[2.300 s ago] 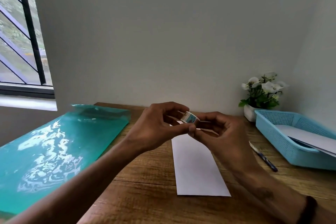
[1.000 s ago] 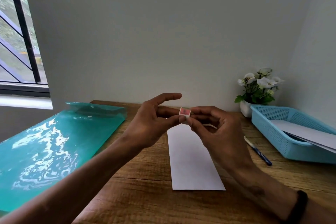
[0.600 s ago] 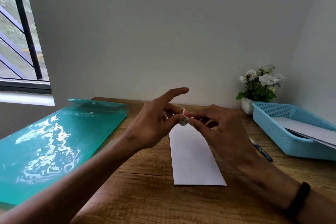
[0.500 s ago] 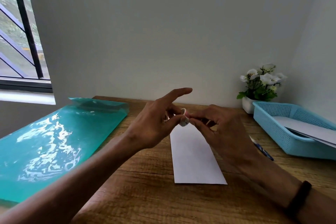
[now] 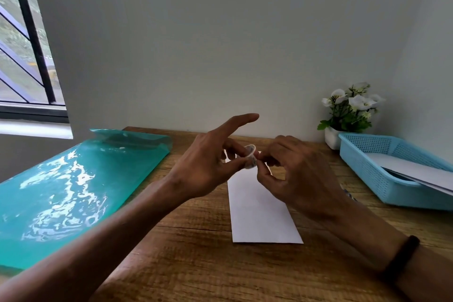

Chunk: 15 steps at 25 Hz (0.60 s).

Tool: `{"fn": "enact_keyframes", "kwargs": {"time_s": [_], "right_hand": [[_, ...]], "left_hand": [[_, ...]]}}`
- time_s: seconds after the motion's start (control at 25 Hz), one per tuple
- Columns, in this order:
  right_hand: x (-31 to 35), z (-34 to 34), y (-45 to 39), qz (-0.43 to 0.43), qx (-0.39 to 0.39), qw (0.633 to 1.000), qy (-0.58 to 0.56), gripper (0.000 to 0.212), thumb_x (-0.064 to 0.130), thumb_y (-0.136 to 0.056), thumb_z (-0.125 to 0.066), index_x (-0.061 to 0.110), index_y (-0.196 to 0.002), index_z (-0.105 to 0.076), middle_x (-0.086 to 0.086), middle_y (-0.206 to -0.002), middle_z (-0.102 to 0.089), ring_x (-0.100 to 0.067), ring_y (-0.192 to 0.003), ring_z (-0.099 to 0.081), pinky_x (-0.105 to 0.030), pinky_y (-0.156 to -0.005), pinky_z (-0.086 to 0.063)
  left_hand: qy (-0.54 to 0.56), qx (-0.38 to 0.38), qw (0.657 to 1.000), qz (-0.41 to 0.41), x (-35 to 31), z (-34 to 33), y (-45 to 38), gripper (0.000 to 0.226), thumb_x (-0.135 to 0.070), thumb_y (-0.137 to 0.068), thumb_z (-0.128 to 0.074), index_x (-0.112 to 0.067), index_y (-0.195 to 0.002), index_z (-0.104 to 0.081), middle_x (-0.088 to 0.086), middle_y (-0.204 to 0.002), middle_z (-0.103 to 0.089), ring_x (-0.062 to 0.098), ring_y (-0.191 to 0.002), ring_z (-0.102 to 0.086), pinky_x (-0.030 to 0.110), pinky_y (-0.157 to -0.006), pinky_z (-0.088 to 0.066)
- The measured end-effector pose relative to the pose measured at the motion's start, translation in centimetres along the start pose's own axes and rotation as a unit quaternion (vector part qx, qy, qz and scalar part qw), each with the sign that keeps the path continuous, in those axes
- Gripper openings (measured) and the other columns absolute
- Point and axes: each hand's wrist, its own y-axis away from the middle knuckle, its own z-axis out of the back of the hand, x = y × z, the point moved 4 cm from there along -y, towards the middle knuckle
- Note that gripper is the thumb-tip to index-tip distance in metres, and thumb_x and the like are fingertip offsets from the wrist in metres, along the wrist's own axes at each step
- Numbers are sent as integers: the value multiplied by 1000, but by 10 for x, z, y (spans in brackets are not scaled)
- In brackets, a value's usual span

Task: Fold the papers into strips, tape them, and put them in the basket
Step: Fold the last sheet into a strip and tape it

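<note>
A small roll of clear adhesive tape (image 5: 250,156) is held in the air above the far end of a long white folded paper strip (image 5: 261,206), which lies flat on the brown wooden counter (image 5: 196,252). The strip's long axis runs from the near edge of the counter away toward the wall, almost in line with the gaze, and its far end is hidden directly below the hands. The roll is pinched by the left hand (image 5: 208,167) between thumb and middle fingers, with the index finger stretched straight out; the right hand (image 5: 291,174) is curled close against the roll's right side, its fingertips (image 5: 261,168) apparently picking at the tape end, though no freed tape can be made out. Both hands are about equally near the strip, so the tape, once pulled, would probably only need to be lowered straight down. A light blue plastic mesh basket (image 5: 367,169), holding white sheets, stands well apart to the right, nearer the right hand.
</note>
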Motion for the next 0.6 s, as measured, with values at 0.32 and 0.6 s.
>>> {"fn": "enact_keyframes", "kwargs": {"time_s": [0.32, 0.6], "right_hand": [[-5, 0, 3, -124, -25, 987, -102, 20, 32, -83, -71, 12, -87, -70, 2, -76, -66, -14, -63, -60, -32, -56, -59], [-13, 3, 6, -219, -48, 959, -174, 11, 25, -88, -80, 20, -89, -69, 11, -80, -67, -9, -70, -65, -15, -61, -56]], "left_hand": [[-9, 3, 1000, -8, 4, -2, 0, 74, -34, -94, -76, -37, -157, -37, -15, -98, -80, 3, -88, -72, 28, -80, -57], [-12, -2, 1000, -8, 7, 2, 0, 71, -37, -94, -74, -37, -156, -38, -13, -102, -79, 3, -90, -71, 21, -83, -56]]}}
